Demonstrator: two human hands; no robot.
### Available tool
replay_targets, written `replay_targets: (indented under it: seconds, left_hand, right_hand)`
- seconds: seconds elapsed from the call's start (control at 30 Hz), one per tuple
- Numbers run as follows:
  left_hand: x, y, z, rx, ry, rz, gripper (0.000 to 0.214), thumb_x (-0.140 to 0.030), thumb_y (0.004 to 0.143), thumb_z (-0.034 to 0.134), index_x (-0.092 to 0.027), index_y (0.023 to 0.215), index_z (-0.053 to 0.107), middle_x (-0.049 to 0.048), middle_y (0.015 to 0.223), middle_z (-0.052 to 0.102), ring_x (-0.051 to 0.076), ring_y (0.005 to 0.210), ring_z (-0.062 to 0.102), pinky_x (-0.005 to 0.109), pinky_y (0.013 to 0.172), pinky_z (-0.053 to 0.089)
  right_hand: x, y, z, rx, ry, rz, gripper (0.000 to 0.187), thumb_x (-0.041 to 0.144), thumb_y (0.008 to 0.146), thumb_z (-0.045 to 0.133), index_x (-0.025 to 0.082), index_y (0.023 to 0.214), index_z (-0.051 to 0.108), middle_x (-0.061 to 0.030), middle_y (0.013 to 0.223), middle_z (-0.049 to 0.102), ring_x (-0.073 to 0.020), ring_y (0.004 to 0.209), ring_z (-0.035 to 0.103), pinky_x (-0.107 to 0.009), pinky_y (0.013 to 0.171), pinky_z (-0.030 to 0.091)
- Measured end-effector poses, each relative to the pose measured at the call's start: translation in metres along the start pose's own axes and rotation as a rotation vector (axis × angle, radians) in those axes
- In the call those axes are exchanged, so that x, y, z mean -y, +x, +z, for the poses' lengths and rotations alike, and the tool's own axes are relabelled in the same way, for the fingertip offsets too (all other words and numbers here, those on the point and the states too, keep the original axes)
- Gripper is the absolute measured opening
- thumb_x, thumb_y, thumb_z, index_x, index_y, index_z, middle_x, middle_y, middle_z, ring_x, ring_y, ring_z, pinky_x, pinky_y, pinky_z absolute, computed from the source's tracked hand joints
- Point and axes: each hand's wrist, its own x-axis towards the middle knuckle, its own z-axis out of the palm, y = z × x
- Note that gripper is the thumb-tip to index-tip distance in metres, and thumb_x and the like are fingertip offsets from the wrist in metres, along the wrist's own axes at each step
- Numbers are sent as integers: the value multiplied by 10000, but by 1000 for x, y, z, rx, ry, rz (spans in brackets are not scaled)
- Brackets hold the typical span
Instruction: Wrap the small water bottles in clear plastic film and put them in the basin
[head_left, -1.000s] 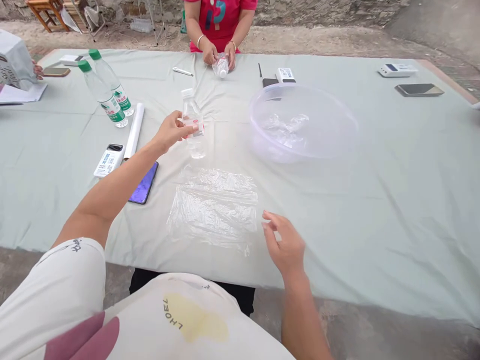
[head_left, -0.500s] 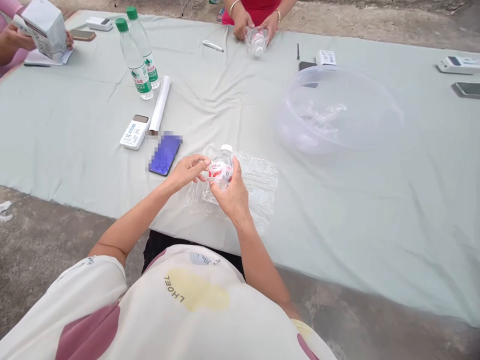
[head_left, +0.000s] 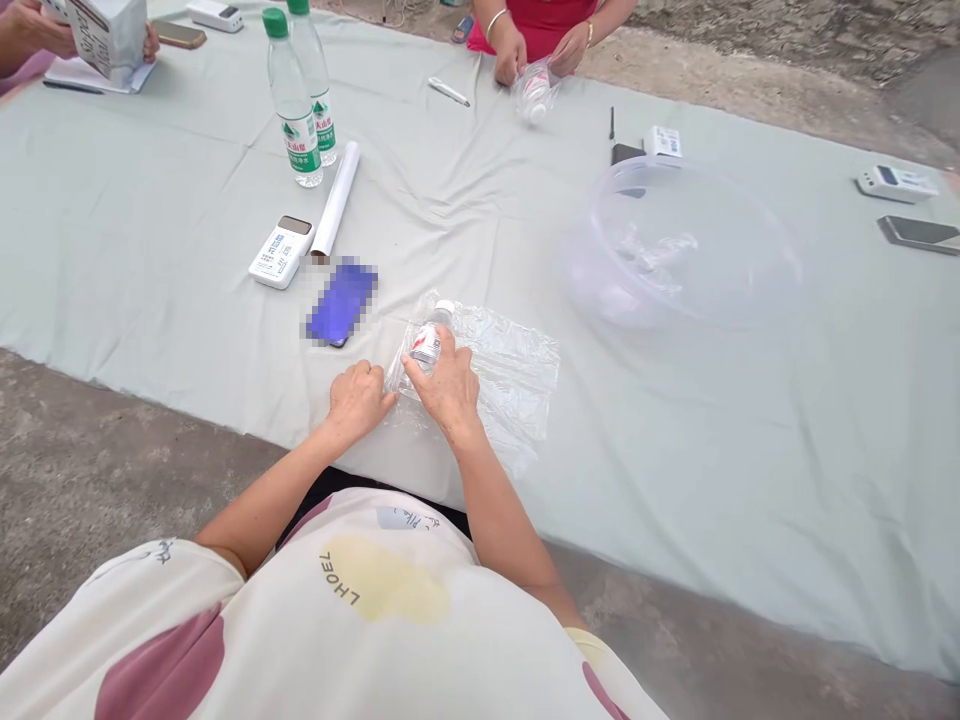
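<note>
A small clear bottle (head_left: 428, 340) with a white cap and a red-and-white label lies on a sheet of clear plastic wrap (head_left: 510, 370) near the table's front edge. My right hand (head_left: 447, 388) is closed over the bottle's lower part and presses it onto the wrap. My left hand (head_left: 358, 398) rests just to its left, fingers curled on the near-left edge of the wrap.
A large clear plastic bowl (head_left: 686, 245) stands to the right. Left of the wrap lie a blue phone (head_left: 341, 301), a white device (head_left: 280, 252) and a white roll (head_left: 335, 198); two green-capped water bottles (head_left: 294, 100) stand behind. Across the table a person's hands (head_left: 536, 55) hold another bottle.
My left hand brought the bottle from the table's middle to the wrap. Both hands then lowered it, and it now lies on the wrap under my right hand.
</note>
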Motion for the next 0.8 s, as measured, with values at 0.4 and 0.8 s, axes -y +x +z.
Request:
replay_targets:
  seconds: [0.4, 0.8]
  left_hand:
    - [3, -7, 11, -89, -420, 35, 142, -201, 875, 522, -216, 739, 487, 24, 795, 613, 185, 725, 572, 304, 633, 380]
    - [-15, -23, 41, -452, -461, 308, 92, -151, 893, 533, -204, 929, 598, 106, 1256, 646, 223, 1096, 645, 352, 848, 557]
  right_hand:
    - [5, 37, -35, -170, -197, -447, 399, 310, 1012, 390, 208, 1314, 631, -147, 1296, 591, -301, 1137, 541, -411, 859, 479]
    - [17, 65, -51, 236, -578, -700, 310, 395, 988, 530, 245, 1018, 800, -123, 1459, 532, -346, 1373, 408, -550, 1057, 368]
